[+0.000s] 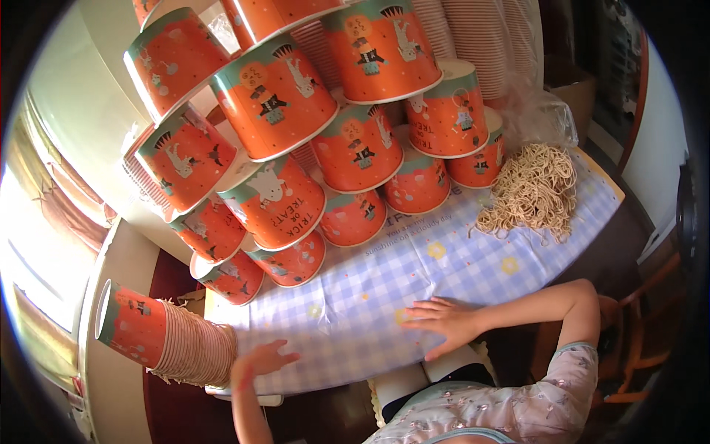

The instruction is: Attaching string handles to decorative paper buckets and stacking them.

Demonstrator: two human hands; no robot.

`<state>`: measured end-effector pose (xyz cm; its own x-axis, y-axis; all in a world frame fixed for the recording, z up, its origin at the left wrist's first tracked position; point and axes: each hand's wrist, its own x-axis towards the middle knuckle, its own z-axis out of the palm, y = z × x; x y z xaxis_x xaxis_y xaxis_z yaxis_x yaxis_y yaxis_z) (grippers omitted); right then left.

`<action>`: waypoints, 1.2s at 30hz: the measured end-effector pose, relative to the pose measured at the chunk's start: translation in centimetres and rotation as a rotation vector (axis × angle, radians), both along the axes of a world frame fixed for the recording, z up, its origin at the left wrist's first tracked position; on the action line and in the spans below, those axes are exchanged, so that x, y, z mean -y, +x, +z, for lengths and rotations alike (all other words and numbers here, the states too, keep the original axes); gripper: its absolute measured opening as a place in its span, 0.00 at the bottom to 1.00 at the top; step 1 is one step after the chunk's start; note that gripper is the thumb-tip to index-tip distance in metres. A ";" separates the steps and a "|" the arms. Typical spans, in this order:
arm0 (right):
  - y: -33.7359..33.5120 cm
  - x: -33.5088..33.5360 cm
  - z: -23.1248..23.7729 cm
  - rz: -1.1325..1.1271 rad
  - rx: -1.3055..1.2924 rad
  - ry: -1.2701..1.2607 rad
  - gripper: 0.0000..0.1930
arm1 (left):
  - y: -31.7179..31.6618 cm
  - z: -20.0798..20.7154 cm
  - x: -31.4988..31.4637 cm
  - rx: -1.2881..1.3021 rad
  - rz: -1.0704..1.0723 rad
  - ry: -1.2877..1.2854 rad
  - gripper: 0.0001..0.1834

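Note:
My right hand (446, 324) lies flat on the blue-and-white checked tablecloth (355, 311), fingers spread and holding nothing. My left hand (262, 360) is at the table's near left edge with its fingers stretched out and nothing in them. Beside it, a nested stack of paper buckets (137, 325) lies tilted on its side. The end bucket is orange with a green band, and beige cords (196, 344) hang around the stacked rims. Across the table rises a tiered pile of orange paper buckets (274, 96) with cartoon figures, standing bottom up.
A tangled heap of beige cords (536, 189) rests at the table's right end. Behind it stand tall nested stacks of pale buckets (477, 44), partly in clear plastic wrap (543, 118). A wooden chair (640, 333) is at the right, and a bright curtained window (44, 222) at the left.

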<state>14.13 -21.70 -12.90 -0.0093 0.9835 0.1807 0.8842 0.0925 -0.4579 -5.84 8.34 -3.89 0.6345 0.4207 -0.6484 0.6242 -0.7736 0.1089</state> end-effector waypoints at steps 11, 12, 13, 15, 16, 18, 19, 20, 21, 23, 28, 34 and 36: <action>11.6 -10.3 31.6 -0.349 0.196 1.211 0.15 | 9.8 27.8 -7.1 1.353 -0.092 0.512 0.31; 12.1 -11.5 34.1 -0.408 0.214 1.307 0.16 | 10.9 29.5 -7.0 1.399 0.036 0.521 0.40; 10.3 -10.2 37.7 -0.489 0.053 0.801 0.24 | 12.3 30.8 -5.7 1.422 0.104 0.511 0.45; 11.0 -12.4 40.7 -0.586 0.112 0.935 0.23 | 14.7 32.4 -3.9 1.662 0.044 0.283 0.52; 10.8 -13.4 42.1 -0.667 0.162 1.066 0.23 | 15.5 33.4 -3.8 1.705 0.035 0.310 0.53; 10.5 -15.2 43.8 -0.816 0.231 1.092 0.22 | 17.4 34.7 -3.7 1.758 -0.012 0.287 0.57; 9.0 -15.4 44.1 -0.869 0.237 0.991 0.22 | 18.2 35.3 -4.4 1.755 -0.004 0.296 0.57; 7.8 -15.5 43.5 -0.930 0.528 0.881 0.21 | 19.2 35.8 -5.0 1.774 -0.086 0.491 0.54; 6.7 -17.1 44.5 -1.260 0.652 0.665 0.21 | 20.2 36.2 -5.2 1.786 -0.182 0.673 0.51; 11.1 -18.8 45.1 -0.994 0.871 0.934 0.21 | 21.4 36.1 -4.2 1.676 -0.180 0.877 0.48; 11.6 -23.1 45.6 -1.166 1.387 0.832 0.11 | 23.8 35.2 -3.5 1.207 -0.062 1.806 0.30; 10.9 -23.4 46.2 -1.083 1.541 0.704 0.09 | 24.4 35.5 -1.9 1.186 -0.066 1.693 0.24; 9.6 -24.0 46.4 -1.055 1.535 0.696 0.09 | 24.4 35.6 -1.5 1.205 -0.079 1.662 0.23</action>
